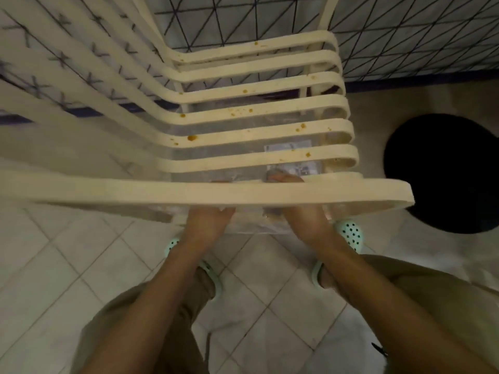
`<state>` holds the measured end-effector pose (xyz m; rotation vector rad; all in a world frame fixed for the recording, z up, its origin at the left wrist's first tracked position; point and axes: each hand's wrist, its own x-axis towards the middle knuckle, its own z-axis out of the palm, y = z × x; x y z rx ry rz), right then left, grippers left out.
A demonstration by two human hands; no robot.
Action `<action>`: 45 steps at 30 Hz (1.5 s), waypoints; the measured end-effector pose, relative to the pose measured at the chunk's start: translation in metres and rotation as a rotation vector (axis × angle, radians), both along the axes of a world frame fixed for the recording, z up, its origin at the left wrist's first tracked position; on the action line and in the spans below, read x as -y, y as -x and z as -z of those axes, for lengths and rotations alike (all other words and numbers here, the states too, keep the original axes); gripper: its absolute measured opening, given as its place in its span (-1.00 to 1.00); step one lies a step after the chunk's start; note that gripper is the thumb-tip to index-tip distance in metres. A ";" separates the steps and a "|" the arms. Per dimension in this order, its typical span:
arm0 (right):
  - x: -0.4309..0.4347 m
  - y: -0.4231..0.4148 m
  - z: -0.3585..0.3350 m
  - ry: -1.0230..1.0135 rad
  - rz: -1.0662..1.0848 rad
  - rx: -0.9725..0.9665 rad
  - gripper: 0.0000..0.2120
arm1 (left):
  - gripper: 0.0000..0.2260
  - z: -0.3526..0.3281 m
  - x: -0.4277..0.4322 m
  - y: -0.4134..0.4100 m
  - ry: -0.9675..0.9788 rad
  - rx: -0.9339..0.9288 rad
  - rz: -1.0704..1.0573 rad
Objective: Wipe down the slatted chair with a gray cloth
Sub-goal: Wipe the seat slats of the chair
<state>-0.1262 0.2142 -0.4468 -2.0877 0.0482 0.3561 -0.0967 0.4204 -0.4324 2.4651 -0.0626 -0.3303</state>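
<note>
The cream slatted chair (259, 109) fills the upper middle of the view, and orange-brown spots dot its slats. A broad near slat (135, 191) crosses in front of my hands. My left hand (208, 225) and my right hand (305, 222) both reach under that slat and grip a clear plastic package (251, 225) with a printed label, lying below the seat. The slat hides most of my fingers. A few fingertips of the right hand show through the gap above it. I see no gray cloth that I can be sure of.
A large round black shape (442, 174) lies on the floor right of the chair. A wall with dark triangle lines (405, 31) stands behind. The floor has pale diagonal tiles (67, 265). My feet in mint perforated clogs (351, 233) stand close under the chair.
</note>
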 end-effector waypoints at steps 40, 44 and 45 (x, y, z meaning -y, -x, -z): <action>-0.078 0.069 0.002 -0.065 -0.084 0.073 -0.61 | -0.84 0.000 -0.110 0.077 0.091 -0.401 -0.183; -0.094 0.042 0.017 0.116 -0.181 0.192 -0.84 | -0.50 0.011 -0.163 0.036 -0.218 -0.592 -0.326; -0.103 0.034 0.024 0.152 -0.224 0.205 -0.89 | -0.44 0.011 -0.165 0.029 -0.209 -0.614 -0.325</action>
